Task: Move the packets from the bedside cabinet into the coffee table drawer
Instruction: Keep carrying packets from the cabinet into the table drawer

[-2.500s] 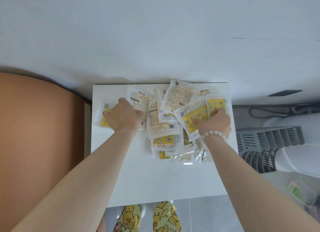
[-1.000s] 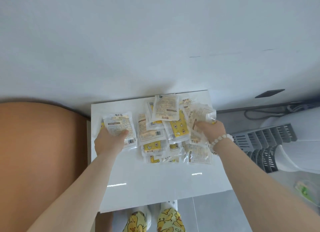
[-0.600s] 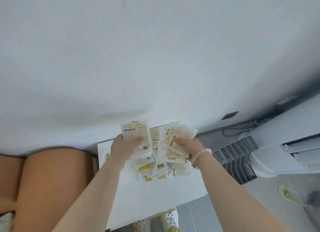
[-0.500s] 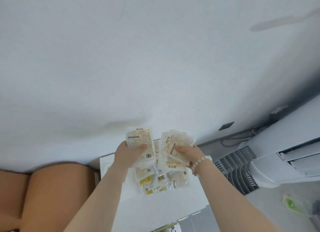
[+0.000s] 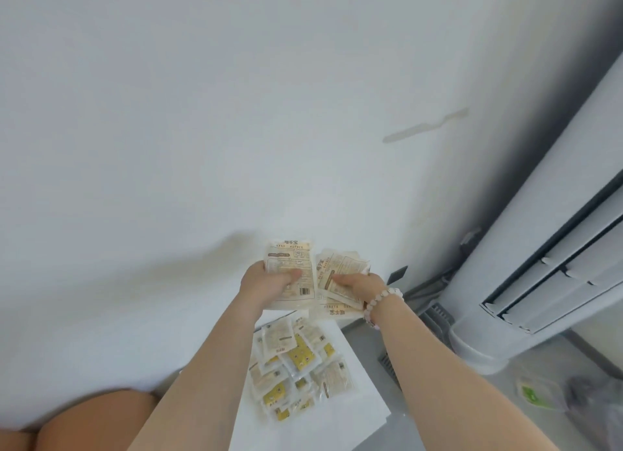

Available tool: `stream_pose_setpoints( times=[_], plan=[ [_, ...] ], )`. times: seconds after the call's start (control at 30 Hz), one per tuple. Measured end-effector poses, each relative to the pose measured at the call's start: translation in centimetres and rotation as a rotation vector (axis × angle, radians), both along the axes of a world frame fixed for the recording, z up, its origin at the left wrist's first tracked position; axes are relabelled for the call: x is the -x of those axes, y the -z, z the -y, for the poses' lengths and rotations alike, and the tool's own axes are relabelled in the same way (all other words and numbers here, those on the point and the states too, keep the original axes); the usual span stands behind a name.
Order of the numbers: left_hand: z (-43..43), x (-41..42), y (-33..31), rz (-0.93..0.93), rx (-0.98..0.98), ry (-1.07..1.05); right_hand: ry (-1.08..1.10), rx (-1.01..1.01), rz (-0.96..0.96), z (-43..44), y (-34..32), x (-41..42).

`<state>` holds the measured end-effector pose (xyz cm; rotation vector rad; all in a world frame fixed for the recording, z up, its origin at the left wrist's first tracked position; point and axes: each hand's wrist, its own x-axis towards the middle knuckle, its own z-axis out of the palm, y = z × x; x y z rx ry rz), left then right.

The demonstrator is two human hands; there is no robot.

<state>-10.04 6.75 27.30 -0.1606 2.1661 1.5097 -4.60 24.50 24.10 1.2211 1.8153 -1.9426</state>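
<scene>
- A flat white printed hand-warmer packet (image 5: 292, 275) is being clamped by the left hand (image 5: 266, 287), above the white bedside cabinet (image 5: 340, 420).
- A fanned bundle of slippery plastic packets (image 5: 340, 282) is being pinched by the right hand (image 5: 359, 287), at three o'clock of the left.
- A loose heap of yellow-and-white packets (image 5: 296, 366) is being left at six o'clock.
- Slippage is being risked: the fan could slide apart in transit.

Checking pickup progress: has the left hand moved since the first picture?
Yes. The left hand has lifted off the cabinet with packets, above the pile.
</scene>
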Motion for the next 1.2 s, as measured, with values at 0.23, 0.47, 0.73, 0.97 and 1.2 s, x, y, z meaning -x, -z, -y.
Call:
stream_pose_setpoints(
  times=[0.23,0.47,0.73,0.97,1.2],
  plan=[
    [0.8,-0.9,-2.2,-0.018,-0.027,0.121,0.134,-0.051,-0.044,1.5,-3.4,-2.0],
    [0.2,-2.5,-2.5,-0.020,-0.058,0.272,0.305,-0.068,-0.037,2.4,-3.1,-6.2],
    [-4.7,-6.8,-2.1,0.008,-0.077,0.508,0.506,-0.088,0.028,0.2,-3.9,-14.0],
    [-9.9,-11.4,-2.4,0.017,-0.052,0.698,0.653,-0.068,0.039,-2.7,-3.6,-21.0],
    [-14.2,-19.3,-2.9,0.043,-0.075,0.925,0.887,-0.045,0.041,-4.2,-3.8,-30.5]
  ],
)
